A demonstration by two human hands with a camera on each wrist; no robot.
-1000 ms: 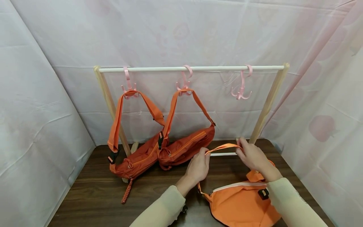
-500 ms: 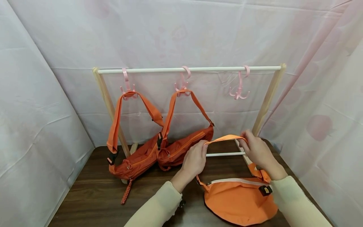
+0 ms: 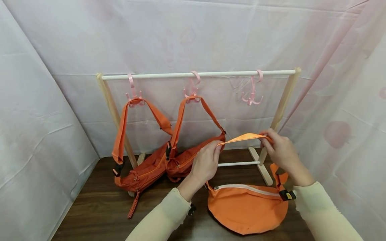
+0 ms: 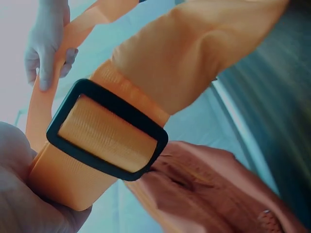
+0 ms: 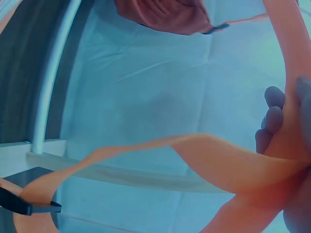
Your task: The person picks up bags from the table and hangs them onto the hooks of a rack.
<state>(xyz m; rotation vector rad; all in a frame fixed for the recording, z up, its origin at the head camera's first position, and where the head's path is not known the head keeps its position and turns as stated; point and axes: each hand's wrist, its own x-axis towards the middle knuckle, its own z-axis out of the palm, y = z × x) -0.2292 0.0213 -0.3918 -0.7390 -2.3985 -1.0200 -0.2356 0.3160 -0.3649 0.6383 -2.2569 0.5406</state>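
In the head view, an orange waist bag [image 3: 247, 209] with a pale zip is at the front right, low over the dark table. My left hand [image 3: 205, 162] pinches one part of its orange strap [image 3: 245, 136], and my right hand [image 3: 281, 150] grips another part further right. Between them the strap arches, slightly twisted. A black buckle [image 3: 287, 195] sits by the bag's right end, near the right sleeve. Close up in the left wrist view, a black strap slider [image 4: 109, 131] lies beside the left hand. Folded strap [image 5: 243, 170] passes through the right fingers in the right wrist view.
A wooden rack with a white rail [image 3: 223, 74] stands behind, carrying three pink hooks. Darker orange bags hang by their straps from the left hook [image 3: 132, 88] and middle hook [image 3: 191, 88]. The right pink hook [image 3: 252, 92] bears no bag. Pale curtains surround the table [image 3: 99, 207].
Both hands have risen and moved toward the rack with the strap, the right one also rightward. The orange bag has shifted up and left in view, showing more of its front.
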